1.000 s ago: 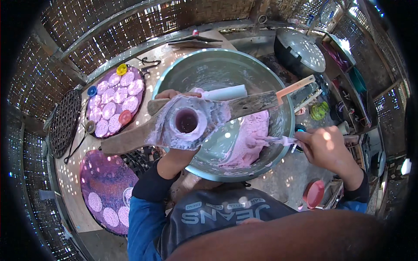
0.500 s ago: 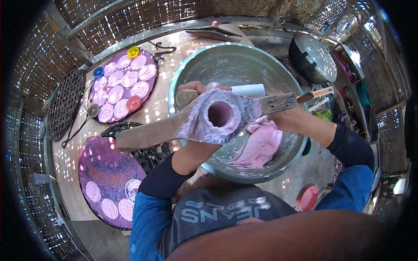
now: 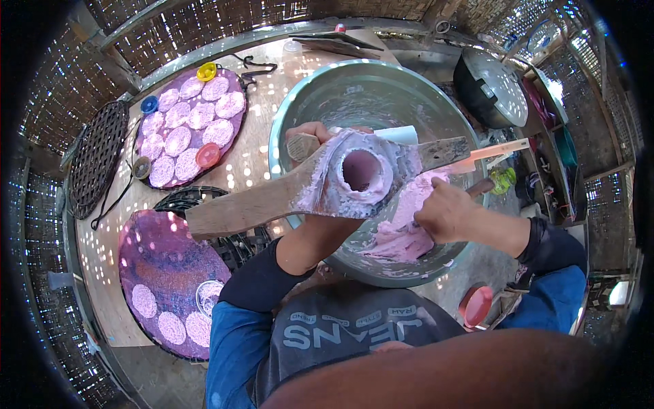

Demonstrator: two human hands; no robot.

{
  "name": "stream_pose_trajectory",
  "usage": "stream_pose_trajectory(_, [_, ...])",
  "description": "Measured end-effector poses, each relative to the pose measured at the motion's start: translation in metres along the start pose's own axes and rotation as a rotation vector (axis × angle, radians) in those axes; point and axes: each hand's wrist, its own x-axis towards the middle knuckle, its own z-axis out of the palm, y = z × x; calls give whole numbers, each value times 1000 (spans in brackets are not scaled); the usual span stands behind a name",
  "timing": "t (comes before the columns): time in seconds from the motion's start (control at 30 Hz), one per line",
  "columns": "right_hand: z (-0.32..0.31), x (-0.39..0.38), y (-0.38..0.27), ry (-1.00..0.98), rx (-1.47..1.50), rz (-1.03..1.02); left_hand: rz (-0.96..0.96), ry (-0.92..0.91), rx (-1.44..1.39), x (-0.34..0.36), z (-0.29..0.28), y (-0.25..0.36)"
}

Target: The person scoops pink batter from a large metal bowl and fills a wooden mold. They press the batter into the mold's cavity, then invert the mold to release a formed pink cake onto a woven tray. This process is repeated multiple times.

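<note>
In my left hand (image 3: 310, 129) is a wooden hand press (image 3: 259, 202), held over the basin with my fingers wrapped behind it. Pink dough is smeared around the round, open tube (image 3: 362, 170) at its middle. A white cylinder (image 3: 396, 135) shows behind the press. My right hand (image 3: 443, 211) is closed at the pink dough (image 3: 402, 235) inside the wide green basin (image 3: 281, 116). From that fist sticks out a brown wooden handle (image 3: 482, 187); the tool's other end is hidden.
Left on the table (image 3: 102, 273) are two round purple sheets bearing pink lacy discs, one far (image 3: 228, 129), one near (image 3: 163, 252). Yellow, blue and red lids lie on the far sheet. A pale-handled spatula (image 3: 504, 148) crosses the basin's right rim. A large lidded pot (image 3: 490, 88) stands beyond.
My right hand has moved down and nearer to me, away from the press's right arm to the dough. The brown handle moved with it. The press shifted slightly right.
</note>
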Motion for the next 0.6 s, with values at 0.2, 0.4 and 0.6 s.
stream_pose_trajectory(0.2, [-4,-9,-30,-156,112,73,15,-30,77,4,-3,6])
stream_pose_trajectory(0.4, [9,-18,-45,-68,384,184,23,-45,103,5,-3,6])
stream_pose_trajectory(0.6, [10,-25,-34,21,457,256,-9,-32,102,4,-5,6])
